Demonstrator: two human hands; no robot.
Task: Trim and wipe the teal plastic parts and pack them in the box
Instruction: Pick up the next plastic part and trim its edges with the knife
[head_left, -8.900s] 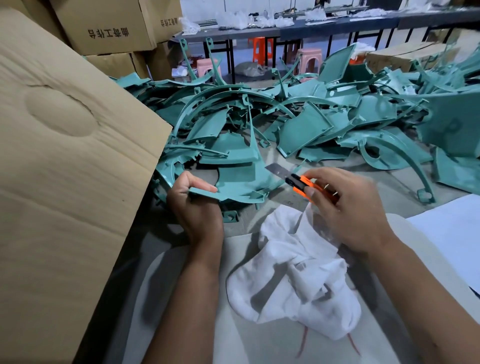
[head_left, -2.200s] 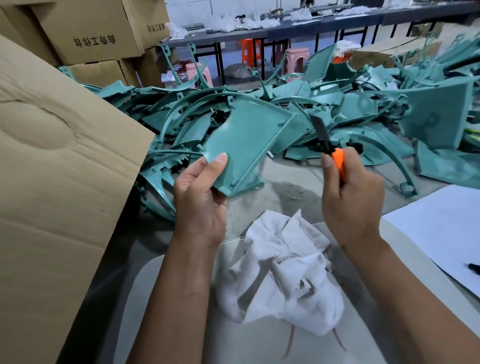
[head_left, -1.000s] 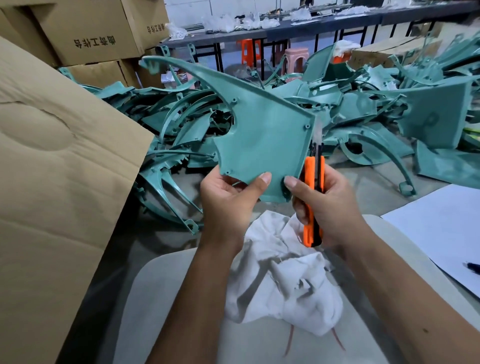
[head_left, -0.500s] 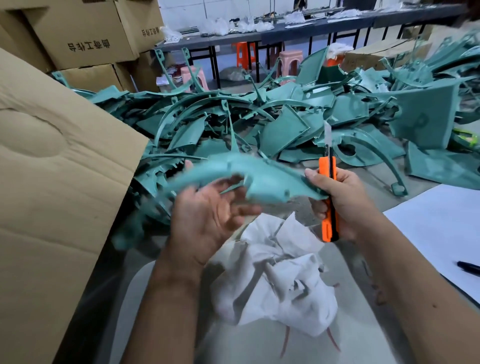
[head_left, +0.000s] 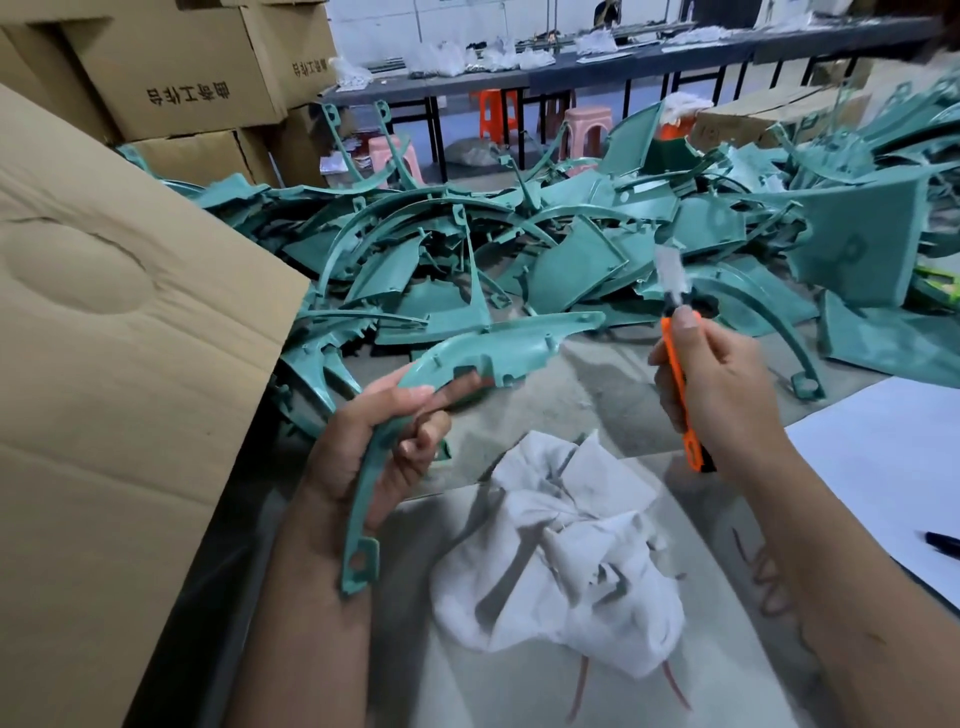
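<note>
Teal plastic part (head_left: 483, 353) sits at frame centre, the left hand (head_left: 374, 447) curling its grip round the curved arm; the long axis runs from lower left up to the right. Right hand (head_left: 722, 395) grips an orange knife (head_left: 680, 384), blade up, just right of the part's tip. White cloth (head_left: 566, 566) lies below; the box (head_left: 119, 364) stands left.

Two bare forearms are seen, with no sleeve, glove, watch or ring worn on either. The left hand (head_left: 374, 447) and right hand (head_left: 722, 395) are uncovered. Short fingernails are noted on the visible fingertips.
</note>
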